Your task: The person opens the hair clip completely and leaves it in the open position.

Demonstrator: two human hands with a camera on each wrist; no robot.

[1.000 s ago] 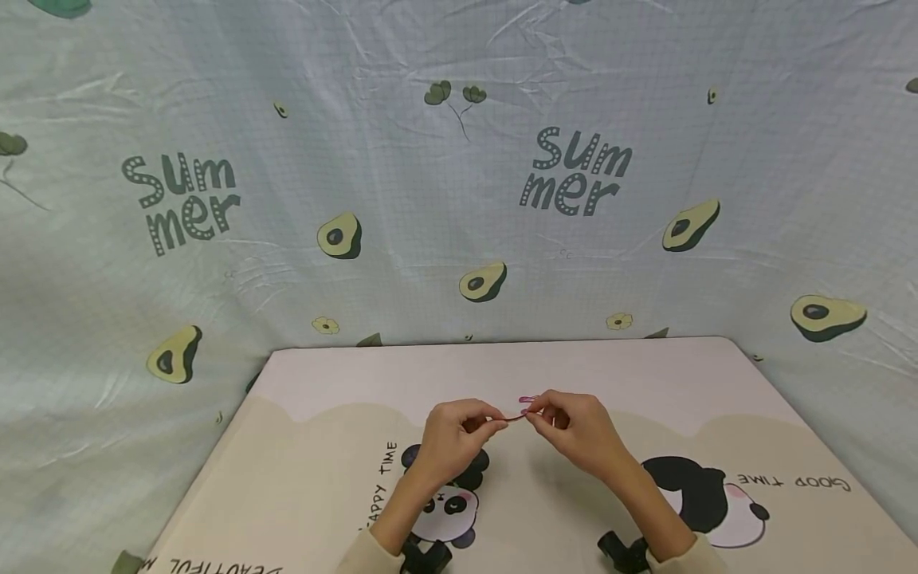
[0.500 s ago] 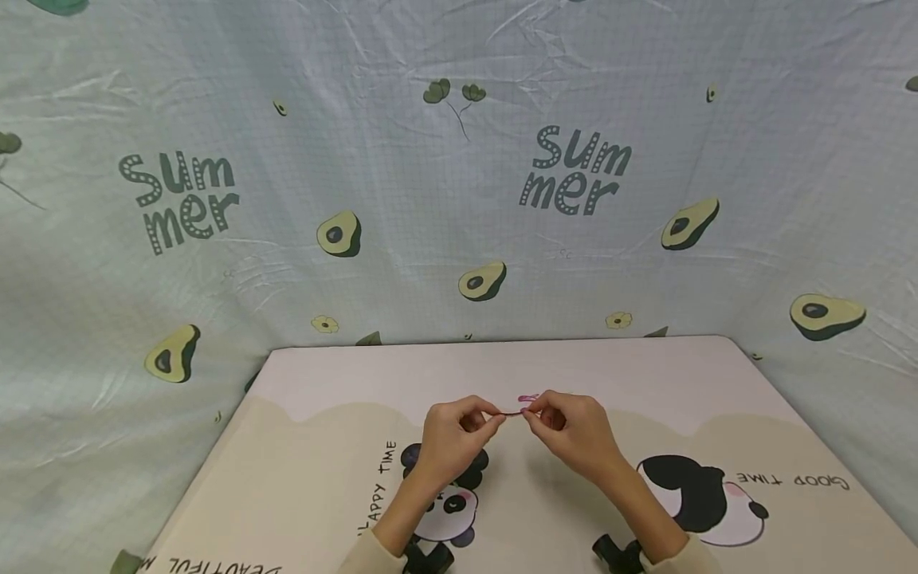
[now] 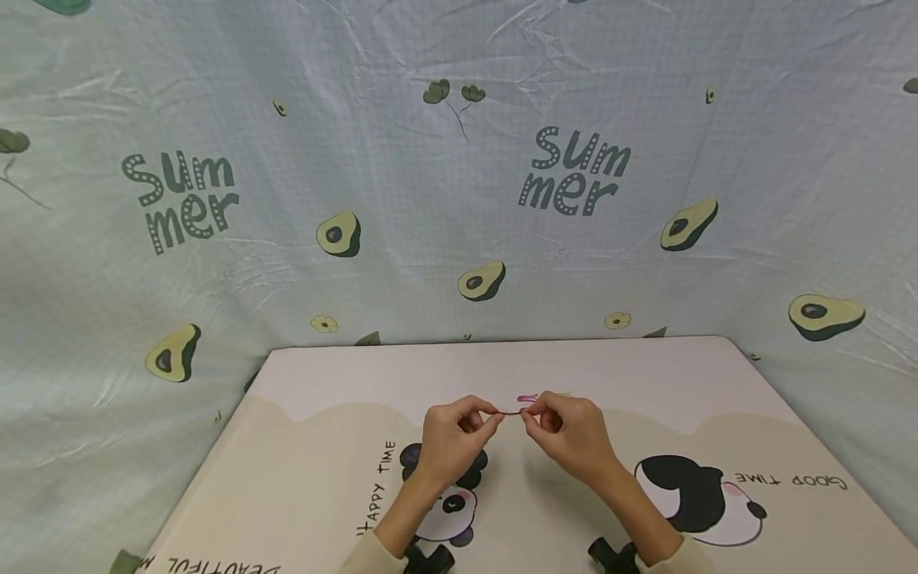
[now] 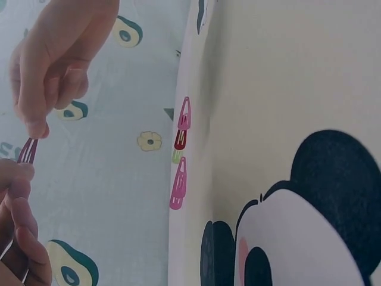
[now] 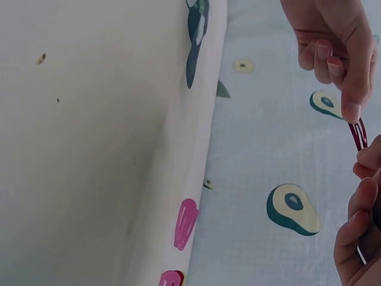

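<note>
A dark red snap hair clip (image 5: 358, 134) is stretched lengthwise between my two hands above the table. My left hand (image 3: 453, 434) pinches one end between thumb and forefinger. The other end sits between the thumb and forefinger of my right hand (image 3: 571, 434). The left wrist view shows the slotted hair clip (image 4: 28, 150) from another side; the fingertips hide its ends. Beyond the hands, on the table, lie a pink hair clip (image 4: 185, 113), a red hair clip (image 4: 180, 139), a pale green hair clip (image 4: 177, 157) and another pink hair clip (image 4: 178, 183), in a row.
The table (image 3: 344, 375) has a cream cover printed with pandas and lettering. Its far edge meets a hanging pale cloth (image 3: 402, 183) with avocado prints. Black wrist mounts (image 3: 428, 560) show below both hands.
The hair clip has gone from slightly slanted to nearly level, as my left fingertips rose a little. My right hand has shifted slightly left. Both hands keep their pinch.
</note>
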